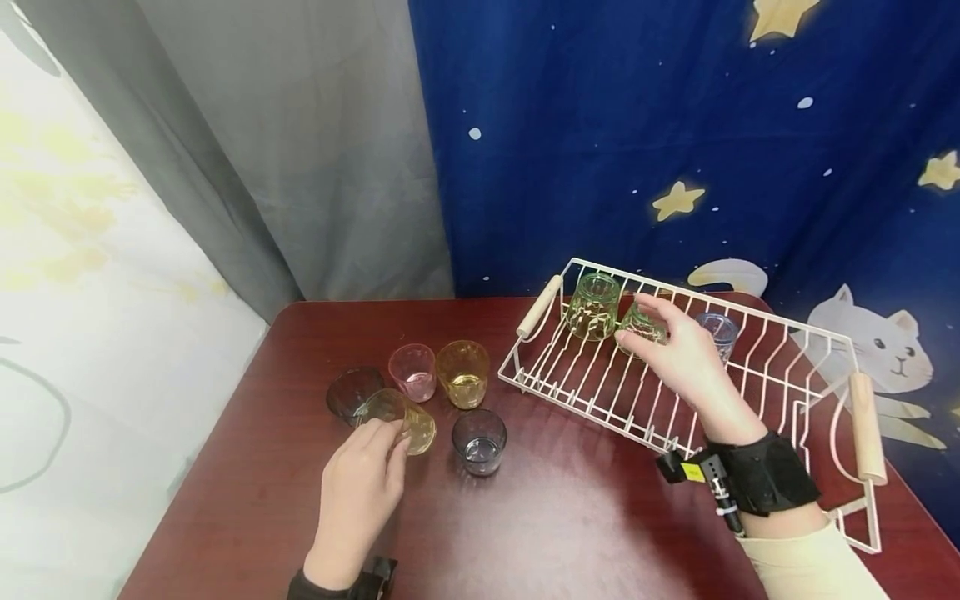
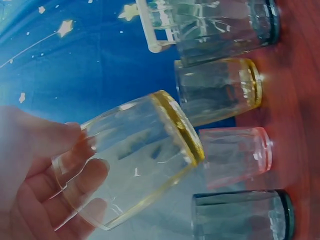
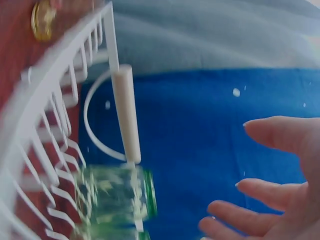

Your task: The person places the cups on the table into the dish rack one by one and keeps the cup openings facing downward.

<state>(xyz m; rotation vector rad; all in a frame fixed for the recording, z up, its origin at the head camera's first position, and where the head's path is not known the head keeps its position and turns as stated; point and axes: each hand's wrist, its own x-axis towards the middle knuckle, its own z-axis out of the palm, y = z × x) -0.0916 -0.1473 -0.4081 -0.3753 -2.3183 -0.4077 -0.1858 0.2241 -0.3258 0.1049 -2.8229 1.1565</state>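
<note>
My left hand [image 1: 362,479] grips a yellow-tinted drinking glass [image 1: 422,429] at its rim. The glass is tilted, its thick base [image 2: 176,127] pointing away from the fingers in the left wrist view. Over the white wire rack [image 1: 577,406], my right hand [image 1: 690,362] has its fingers spread around the near side of a green glass [image 1: 639,327]. In the right wrist view the fingers [image 3: 250,215] stand apart from the green glasses and hold nothing. Another green glass [image 1: 594,308] sits upside down in the rack's left end. A blue glass [image 1: 717,332] stands partly behind the right hand.
Near the left hand stand a dark glass [image 1: 350,390], a pink glass [image 1: 412,372], an amber glass [image 1: 462,372] and a grey glass [image 1: 480,440], all upright on the red-brown table [image 1: 570,517]. Wooden handles [image 1: 540,307] rise at both rack ends. Curtains [image 1: 360,167] hang behind.
</note>
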